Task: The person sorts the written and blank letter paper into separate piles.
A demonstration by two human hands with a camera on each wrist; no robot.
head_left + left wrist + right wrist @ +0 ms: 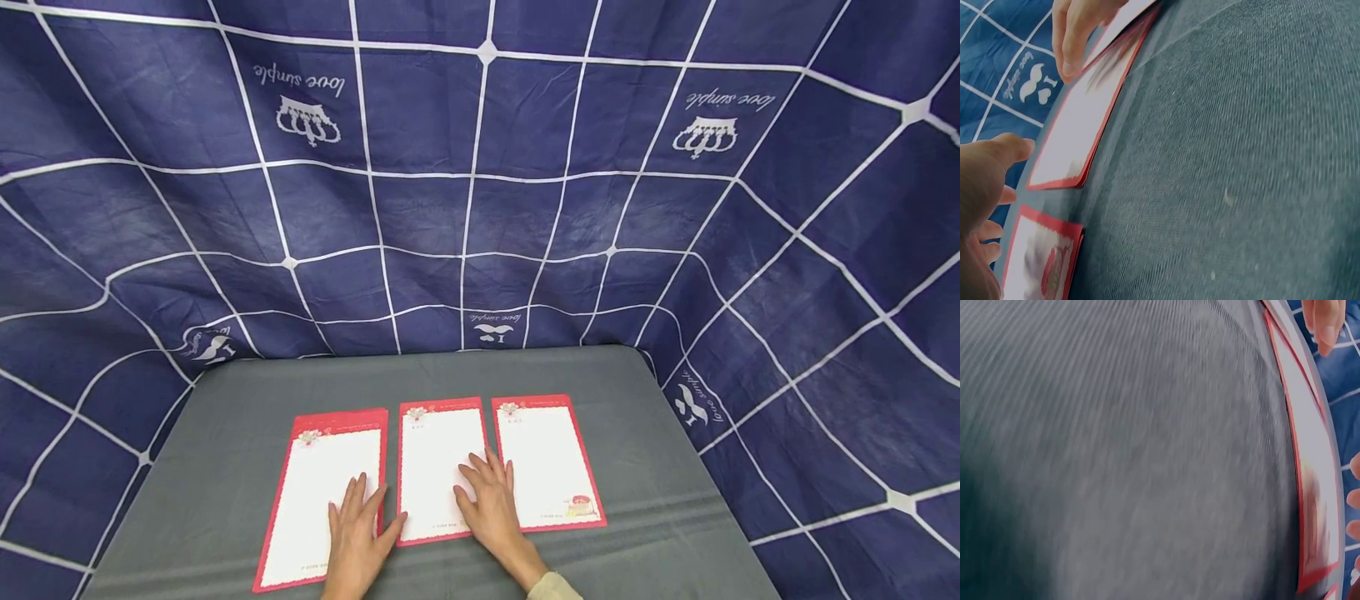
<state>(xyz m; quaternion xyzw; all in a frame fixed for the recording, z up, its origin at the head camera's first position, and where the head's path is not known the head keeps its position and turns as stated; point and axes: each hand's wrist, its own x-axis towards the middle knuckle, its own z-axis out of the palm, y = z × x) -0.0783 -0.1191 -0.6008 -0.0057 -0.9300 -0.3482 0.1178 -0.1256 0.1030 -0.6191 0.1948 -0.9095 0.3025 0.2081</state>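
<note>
Three red-bordered sheets of writing paper lie in a row in the head view: a left sheet (pixel 322 492), a middle sheet (pixel 435 462) and a right sheet (pixel 543 458). Each has a small flower print at its top left corner. My left hand (pixel 355 533) is spread over the left sheet's right side, its thumb pointing toward the middle sheet. Fingers extended, my right hand (pixel 491 504) is over the right side of the middle sheet, by the gap before the right one. In the left wrist view the left hand (pixel 982 206) appears above the paper, holding nothing.
A grey cloth covers the table (pixel 630 550). Behind and at both sides hangs a dark blue curtain (pixel 420 208) with white grid lines, meeting the table's back edge. A small coloured picture (pixel 581 506) is printed at the right sheet's lower corner.
</note>
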